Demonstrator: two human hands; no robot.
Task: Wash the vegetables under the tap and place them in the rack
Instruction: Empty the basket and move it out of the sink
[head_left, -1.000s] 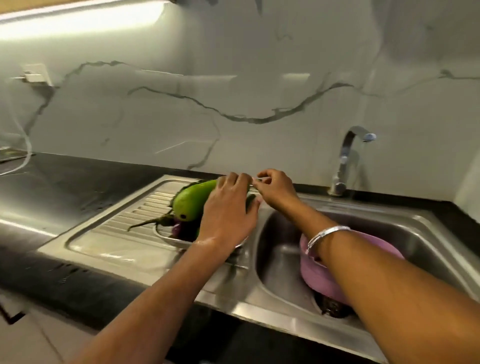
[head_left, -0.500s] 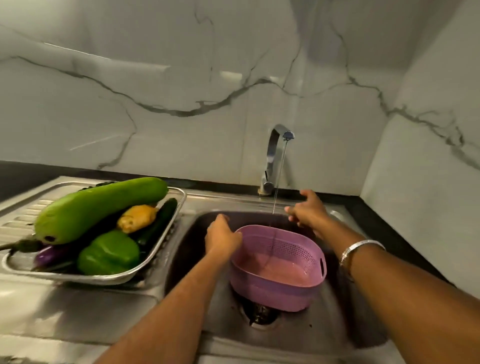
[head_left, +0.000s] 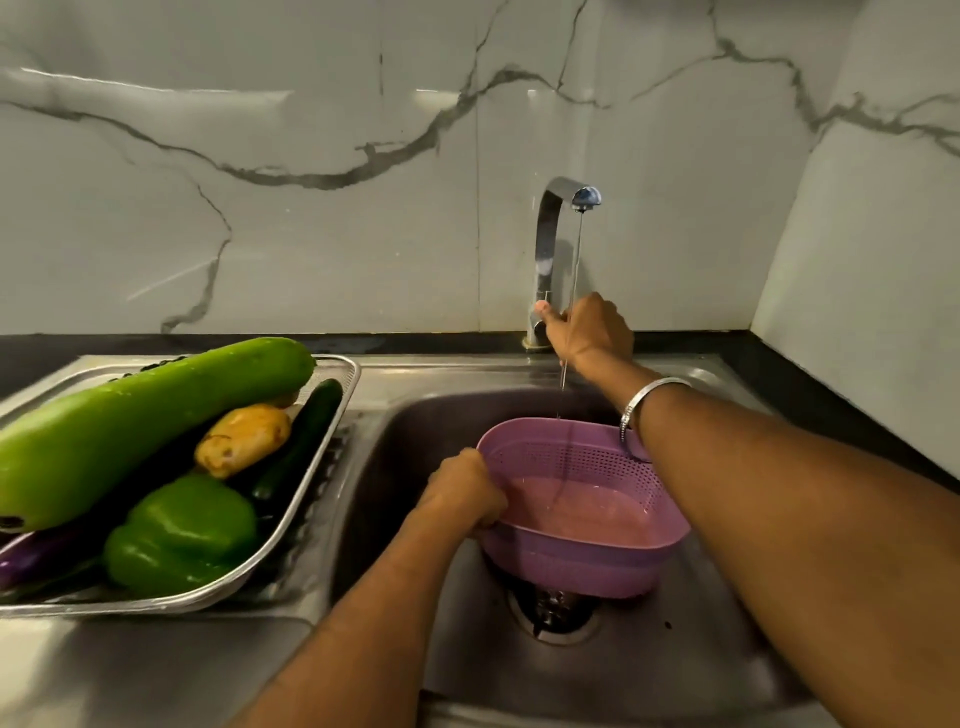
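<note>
**Kid:** How many veggies are there?

**Helper:** Six can be seen, all in one metal tray (head_left: 332, 415) on the left side of the sink (head_left: 675, 649). There is one long green gourd (head_left: 130, 426) lying on top, one green pepper (head_left: 182, 535) at the front, one yellow-brown potato (head_left: 241, 439), one dark cucumber (head_left: 298, 441) along the tray's right edge, one purple eggplant (head_left: 26, 558) poking out at the bottom left, and a bit of a second brown one (head_left: 284, 399) peeking from under the gourd.

**Kid:** And baskets?

**Helper:** One purple basket (head_left: 587, 556). It sits down in the sink bowl, over the drain (head_left: 553, 610). It has little holes in its wall and some water inside.

**Kid:** What are the hands doing?

**Helper:** There are two hands. The left hand (head_left: 462, 491) has its fingers curled over the left rim of the basket and holds it. The right hand (head_left: 592, 332) reaches to the bottom of the one tap (head_left: 550, 249) and wraps around the knob there. A silver bangle (head_left: 647, 400) is on that wrist.

**Kid:** Is water coming out?

**Helper:** Yes, one thin stream falls from the spout into the basket.

**Kid:** Are the veggies close to the hands?

**Helper:** No. The tray is off to the left of the left hand, not touching it. Neither hand touches a veggie.
</note>
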